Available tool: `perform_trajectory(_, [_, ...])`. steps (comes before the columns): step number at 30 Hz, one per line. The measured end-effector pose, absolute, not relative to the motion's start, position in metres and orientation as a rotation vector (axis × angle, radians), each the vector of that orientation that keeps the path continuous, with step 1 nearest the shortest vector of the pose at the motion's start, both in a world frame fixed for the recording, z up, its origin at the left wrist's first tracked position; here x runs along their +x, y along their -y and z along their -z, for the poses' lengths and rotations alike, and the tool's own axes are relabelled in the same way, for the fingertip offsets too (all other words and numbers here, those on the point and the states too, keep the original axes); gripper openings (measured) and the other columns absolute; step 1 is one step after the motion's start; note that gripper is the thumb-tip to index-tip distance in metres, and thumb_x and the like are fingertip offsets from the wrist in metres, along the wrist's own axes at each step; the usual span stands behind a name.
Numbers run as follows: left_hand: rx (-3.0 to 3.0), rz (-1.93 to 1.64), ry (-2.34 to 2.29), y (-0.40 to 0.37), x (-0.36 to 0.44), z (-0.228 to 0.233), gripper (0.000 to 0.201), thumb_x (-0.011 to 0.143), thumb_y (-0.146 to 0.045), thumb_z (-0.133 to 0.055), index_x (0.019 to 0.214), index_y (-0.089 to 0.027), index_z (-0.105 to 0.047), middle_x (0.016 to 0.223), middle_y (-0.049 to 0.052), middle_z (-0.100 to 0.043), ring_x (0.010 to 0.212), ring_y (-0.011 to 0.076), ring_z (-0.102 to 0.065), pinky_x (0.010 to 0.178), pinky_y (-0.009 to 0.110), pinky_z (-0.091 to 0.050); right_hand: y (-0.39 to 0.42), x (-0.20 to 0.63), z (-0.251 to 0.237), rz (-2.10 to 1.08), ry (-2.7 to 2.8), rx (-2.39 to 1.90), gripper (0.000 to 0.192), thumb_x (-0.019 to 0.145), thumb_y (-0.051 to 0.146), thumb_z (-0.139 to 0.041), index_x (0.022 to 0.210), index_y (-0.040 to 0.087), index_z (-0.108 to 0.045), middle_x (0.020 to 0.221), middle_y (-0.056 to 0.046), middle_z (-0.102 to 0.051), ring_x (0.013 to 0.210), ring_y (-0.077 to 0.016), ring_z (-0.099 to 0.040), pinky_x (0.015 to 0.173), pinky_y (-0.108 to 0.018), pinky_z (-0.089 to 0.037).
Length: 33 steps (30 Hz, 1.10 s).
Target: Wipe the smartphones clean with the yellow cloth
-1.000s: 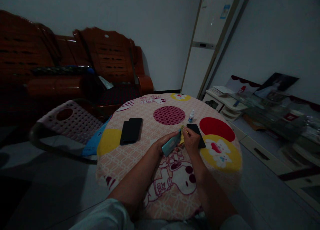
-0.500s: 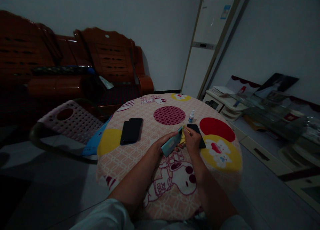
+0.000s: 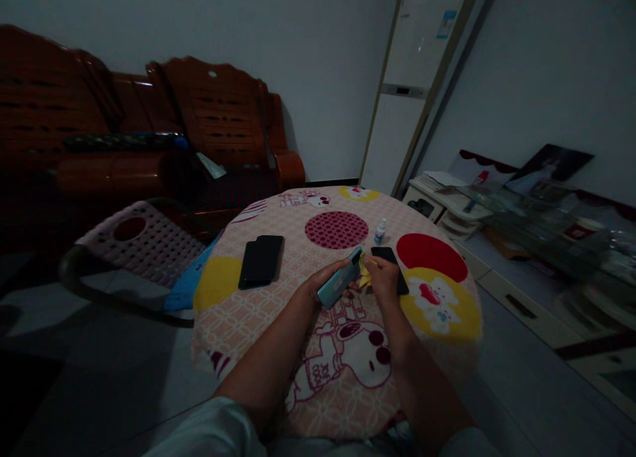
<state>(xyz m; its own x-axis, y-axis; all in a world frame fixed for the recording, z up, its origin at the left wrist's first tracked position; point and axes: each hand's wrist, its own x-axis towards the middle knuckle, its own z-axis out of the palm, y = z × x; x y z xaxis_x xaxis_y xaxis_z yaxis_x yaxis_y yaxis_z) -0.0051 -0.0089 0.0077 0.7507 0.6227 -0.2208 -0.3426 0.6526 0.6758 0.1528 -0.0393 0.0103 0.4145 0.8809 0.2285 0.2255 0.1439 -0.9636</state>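
Observation:
A light blue-green smartphone [image 3: 338, 283], tilted with its back towards me, lies in my left hand [image 3: 319, 279], whose fingers wrap round it. My right hand [image 3: 382, 277] pinches a yellow cloth [image 3: 365, 273] beside the phone's upper end, where the dark camera area is. Whether the cloth touches the phone I cannot tell. A black phone-like slab [image 3: 401, 281] lies on the table, partly hidden by my right hand. Just behind it stands a small white spray bottle [image 3: 380, 232] with a blue label.
The round table [image 3: 268, 324] wears a patterned pink cloth. Two dark flat slabs [image 3: 261, 261] lie overlapping at its left. A woven chair [image 3: 144, 235] stands left, a wooden sofa [image 3: 213, 119] behind it. A cabinet with a glass top [image 3: 536, 212] runs along the right.
The phone in my left hand has shifted slightly down and left. My right hand with the yellow cloth has moved a little away from the phone's upper edge.

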Motion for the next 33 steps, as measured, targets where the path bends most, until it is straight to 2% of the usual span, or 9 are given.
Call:
perform_trajectory(7, [0.707, -0.554, -0.435, 0.01, -0.004, -0.005, 0.036, 0.085, -0.035, -0.056, 0.113, -0.013, -0.056, 0.091, 0.01, -0.066, 0.065, 0.0164, -0.064, 0.051, 0.024, -0.048, 0.039, 0.151, -0.01, -0.635, 1.001, -1.294, 0.039, 0.067, 0.042, -0.066, 0.09, 0.01, -0.075, 0.072, -0.004, -0.07, 0.059, -0.0154, -0.057, 0.051, -0.024, -0.044])
perform_trajectory(11, [0.716, -0.552, -0.454, 0.01, -0.004, -0.006, 0.035, 0.085, -0.037, -0.055, 0.11, -0.014, -0.057, 0.09, 0.01, -0.066, 0.066, 0.0178, -0.064, 0.053, 0.026, -0.05, 0.038, 0.148, -0.009, -0.765, 0.876, -1.257, 0.039, 0.064, 0.04, -0.068, 0.089, 0.01, -0.074, 0.064, -0.001, -0.067, 0.049, -0.0124, -0.053, 0.044, -0.023, -0.041])
perform_trajectory(14, [0.728, -0.553, -0.46, 0.01, -0.004, -0.008, 0.037, 0.085, -0.038, -0.056, 0.112, -0.014, -0.057, 0.092, 0.011, -0.066, 0.069, 0.0183, -0.065, 0.056, 0.026, -0.052, 0.04, 0.143, -0.012, -0.91, 0.733, -1.176, 0.034, 0.062, 0.036, -0.07, 0.084, 0.011, -0.073, 0.057, 0.001, -0.063, 0.043, -0.0103, -0.049, 0.04, -0.022, -0.037])
perform_trajectory(20, [0.773, -0.613, -0.444, 0.012, -0.003, -0.01, 0.044, 0.083, -0.035, -0.06, 0.121, -0.015, -0.053, 0.101, 0.013, -0.066, 0.071, 0.0189, -0.066, 0.057, 0.028, -0.053, 0.045, 0.138, -0.019, -1.108, 0.597, -1.013, 0.02, 0.061, 0.032, -0.071, 0.071, 0.015, -0.065, 0.055, 0.003, -0.06, 0.043, -0.0099, -0.049, 0.037, -0.021, -0.036])
perform_trajectory(29, [0.692, -0.682, -0.506, 0.017, -0.001, -0.029, 0.046, 0.085, -0.026, -0.06, 0.129, -0.016, -0.05, 0.09, 0.01, -0.069, 0.067, 0.0162, -0.066, 0.056, 0.022, -0.05, 0.042, 0.134, -0.016, -1.408, 0.515, -0.914, 0.02, 0.061, 0.028, -0.071, 0.06, 0.018, -0.054, 0.044, 0.007, -0.048, 0.034, -0.0061, -0.039, 0.031, -0.019, -0.029])
perform_trajectory(33, [0.648, -0.724, -0.528, 0.017, -0.001, -0.031, 0.045, 0.085, -0.026, -0.06, 0.128, -0.019, -0.05, 0.086, 0.007, -0.068, 0.062, 0.0143, -0.065, 0.052, 0.02, -0.048, 0.045, 0.128, -0.017, -1.434, 0.584, -0.945, 0.02, 0.063, 0.031, -0.07, 0.061, 0.018, -0.054, 0.045, 0.007, -0.049, 0.034, -0.0067, -0.04, 0.032, -0.019, -0.034])
